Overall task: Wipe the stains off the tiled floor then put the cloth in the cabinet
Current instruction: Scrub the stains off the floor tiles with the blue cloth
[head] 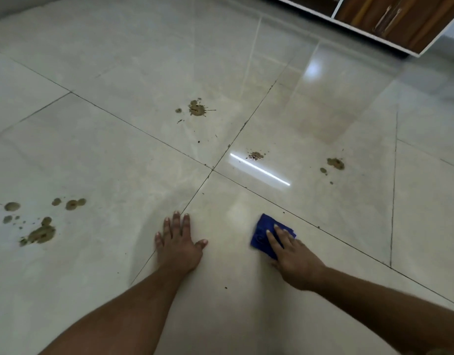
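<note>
Two hands flat, left hand [178, 242] on floor [118, 155], right hand [294, 254] seemingly pressing cloth [261, 233]

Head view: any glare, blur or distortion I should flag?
Head view: a bright glare streak crosses the floor beside one stain; the cabinet at the top edge is blurred; wide-angle bending curves the tile lines.

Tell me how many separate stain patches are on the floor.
4: a cluster at far left, a splat at upper centre, a small one by the light reflection, one at right. Tiny specks excluded.
</note>
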